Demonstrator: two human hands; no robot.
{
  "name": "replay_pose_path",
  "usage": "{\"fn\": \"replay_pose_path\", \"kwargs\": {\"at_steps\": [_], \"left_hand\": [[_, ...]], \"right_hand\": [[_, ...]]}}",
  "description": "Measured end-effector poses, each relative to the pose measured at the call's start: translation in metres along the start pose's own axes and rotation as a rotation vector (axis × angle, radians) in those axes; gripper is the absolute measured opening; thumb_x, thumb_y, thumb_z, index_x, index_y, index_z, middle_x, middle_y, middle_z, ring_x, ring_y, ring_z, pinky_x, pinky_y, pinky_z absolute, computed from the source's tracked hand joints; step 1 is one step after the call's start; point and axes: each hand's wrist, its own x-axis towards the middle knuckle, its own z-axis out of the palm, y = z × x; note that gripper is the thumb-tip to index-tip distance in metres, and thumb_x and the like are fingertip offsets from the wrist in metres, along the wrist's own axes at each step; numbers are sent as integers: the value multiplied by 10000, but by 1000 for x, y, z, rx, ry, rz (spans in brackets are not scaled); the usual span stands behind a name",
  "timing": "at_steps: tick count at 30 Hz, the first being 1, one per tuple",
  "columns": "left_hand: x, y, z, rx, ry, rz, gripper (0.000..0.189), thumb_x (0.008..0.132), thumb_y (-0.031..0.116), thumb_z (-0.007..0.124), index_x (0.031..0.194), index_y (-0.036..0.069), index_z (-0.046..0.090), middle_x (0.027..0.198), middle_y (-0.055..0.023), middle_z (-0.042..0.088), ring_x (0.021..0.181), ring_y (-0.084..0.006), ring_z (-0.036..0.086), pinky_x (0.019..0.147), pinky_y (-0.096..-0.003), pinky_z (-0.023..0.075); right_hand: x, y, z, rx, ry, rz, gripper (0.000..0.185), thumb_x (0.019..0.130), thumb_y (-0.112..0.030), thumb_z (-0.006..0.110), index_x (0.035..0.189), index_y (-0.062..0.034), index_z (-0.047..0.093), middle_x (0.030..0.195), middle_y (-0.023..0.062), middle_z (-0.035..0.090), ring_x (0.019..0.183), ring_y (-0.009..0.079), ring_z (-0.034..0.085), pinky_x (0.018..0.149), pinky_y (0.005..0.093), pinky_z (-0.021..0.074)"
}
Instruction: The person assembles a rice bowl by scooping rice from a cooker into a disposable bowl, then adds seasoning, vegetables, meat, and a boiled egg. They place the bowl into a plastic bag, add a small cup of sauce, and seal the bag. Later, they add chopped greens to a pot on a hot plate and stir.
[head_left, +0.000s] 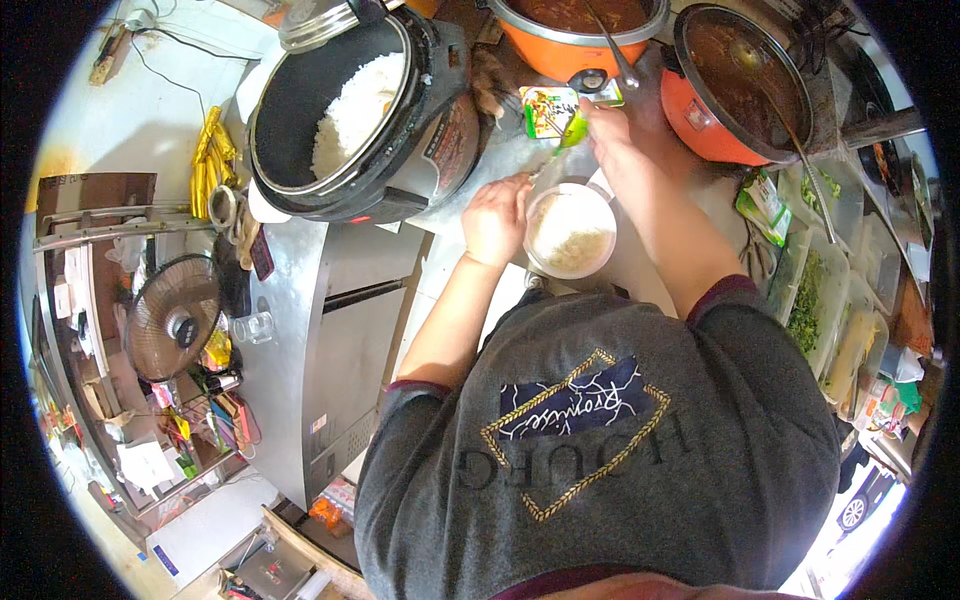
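Note:
My left hand (496, 220) curls against the left side of a round plastic bowl (609, 251). Some of its fingers are hidden. Pale, grainy food (581, 251) lies in the bowl, with bright white glare over its upper part. My right hand (609, 131) reaches beyond the bowl and pinches a bright green item (574, 130), which looks like a small packet. Its pale, narrow end slants down towards my left fingertips; whether they touch it cannot be told. Just past it, a printed food packet (547, 111) lies on the metal counter (499, 154).
A large cooker (442, 142) of white rice (360, 105) stands at left. Two orange pots (544, 56) (701, 120) with reddish-brown contents hold long-handled ladles. At right are clear tubs (780, 281) of chopped greens, scissors (757, 251) and a green packet (763, 206). A fan (174, 319) stands left.

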Motion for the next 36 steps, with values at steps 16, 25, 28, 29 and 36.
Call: {"fn": "replay_pose_path", "kwargs": {"at_steps": [16,25,28,29,36], "left_hand": [[-10,-34,7,-834,62,-658,121,774,73,736,781,15,630,762,-14,646,705,-55,552,651,-212,449],[-3,-6,36,-1136,-37,-619,312,743,28,753,666,91,457,678,32,526,649,-36,445,607,-194,402],[0,15,39,-967,-63,-509,290,717,-1,737,745,81,460,737,9,520,705,-72,464,644,-223,411],[0,23,36,-1199,-25,-376,185,827,87,645,842,85,461,876,-32,529,821,-109,493,758,-268,431],[-19,79,32,-1875,-393,-1215,585,898,564,414,1286,126,441,1211,-52,546,1052,-211,548,854,-348,467]], "right_hand": [[26,-9,-16,287,-56,301,632,914,-446,487,1344,-14,322,1348,157,399,1210,269,428,911,390,432],[-118,8,-57,-282,-928,-225,956,667,-122,790,1426,-64,210,1325,88,424,1201,179,415,952,353,409],[-131,8,-66,29,-908,-189,910,657,-134,807,1394,-48,281,1219,77,516,1127,154,479,963,331,405],[-136,7,-71,135,-900,-193,872,659,-131,806,1375,-43,317,1186,75,543,1095,153,508,959,328,410],[-166,-22,-116,-636,-530,-774,977,573,-341,819,1391,-107,338,1357,188,393,1234,341,394,1015,414,337]]}}
